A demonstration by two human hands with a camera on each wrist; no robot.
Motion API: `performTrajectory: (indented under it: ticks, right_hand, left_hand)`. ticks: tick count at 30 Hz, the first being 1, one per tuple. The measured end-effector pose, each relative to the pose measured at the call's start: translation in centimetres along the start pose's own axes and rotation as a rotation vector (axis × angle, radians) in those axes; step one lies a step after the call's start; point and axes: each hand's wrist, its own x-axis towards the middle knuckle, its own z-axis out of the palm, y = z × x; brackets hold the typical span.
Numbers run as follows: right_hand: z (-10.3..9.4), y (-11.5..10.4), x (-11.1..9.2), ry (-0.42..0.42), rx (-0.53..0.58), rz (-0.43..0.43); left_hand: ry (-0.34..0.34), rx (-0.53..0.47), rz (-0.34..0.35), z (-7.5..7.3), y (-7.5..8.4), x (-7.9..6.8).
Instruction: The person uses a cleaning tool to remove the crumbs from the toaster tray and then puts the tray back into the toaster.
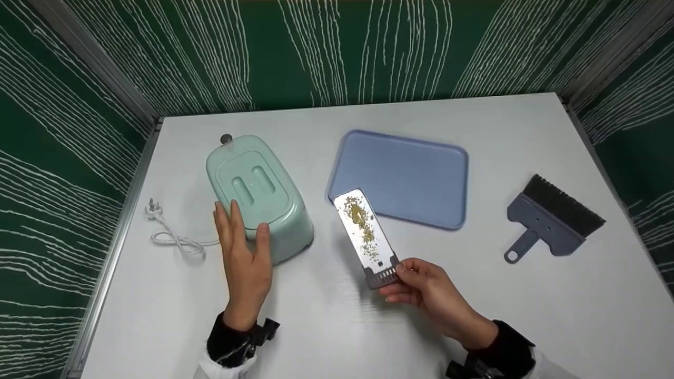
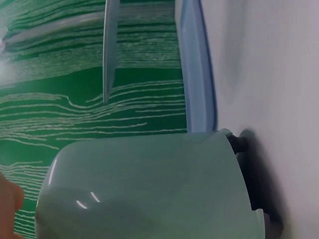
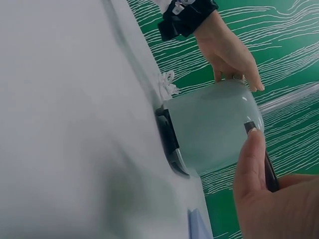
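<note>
My right hand (image 1: 439,297) pinches the dark slotted end of a crumb tray (image 1: 384,245) between thumb and fingers. Yellowish crumbs (image 1: 362,223) lie scattered along its shiny metal surface, held above the table. Fingers straight, my left hand (image 1: 245,273) rests against the near left side of a mint-green toaster (image 1: 287,245), whose lidded top has two long recesses. In the right wrist view, the left hand (image 3: 230,52) touches the toaster (image 3: 214,129), and the tray's dark edge shows beside the right thumb. The left wrist view shows mostly the toaster's smooth end (image 2: 149,184).
A blue rectangular tray (image 1: 416,173) lies flat behind the crumb tray's far end. On the right lies a grey brush (image 1: 550,218) with dark bristles. The toaster's white cord and plug (image 1: 154,210) rest at left. Patterned green panels (image 1: 353,52) enclose the white table (image 1: 326,326).
</note>
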Motion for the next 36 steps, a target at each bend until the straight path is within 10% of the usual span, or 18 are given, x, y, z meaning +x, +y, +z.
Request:
performTrajectory:
  ticks: [10,16,19,27,36]
  right_hand:
    - [0.6,-2.3,0.1,0.071,0.074,-0.069]
    - [1.2,-3.2,0.1,0.086,0.119,-0.1]
    - [1.5,-3.4,0.0,0.104,0.137,-0.115]
    - [2.4,-4.2,0.1,0.167,0.192,-0.152]
    - [3.7,-4.8,0.0,0.147,0.198,-0.17]
  left_hand:
    - [0.124,0.019,0.309,1.6,1.5,-1.1]
    - [0.237,-0.158,0.591,2.5,3.7,-2.2]
    - [0.17,-0.245,0.625,2.8,4.7,-2.8]
    - [-0.153,-0.341,0.342,4.3,6.0,-3.8]
    - [-0.499,-0.607,-0.168,5.9,7.4,-3.5]
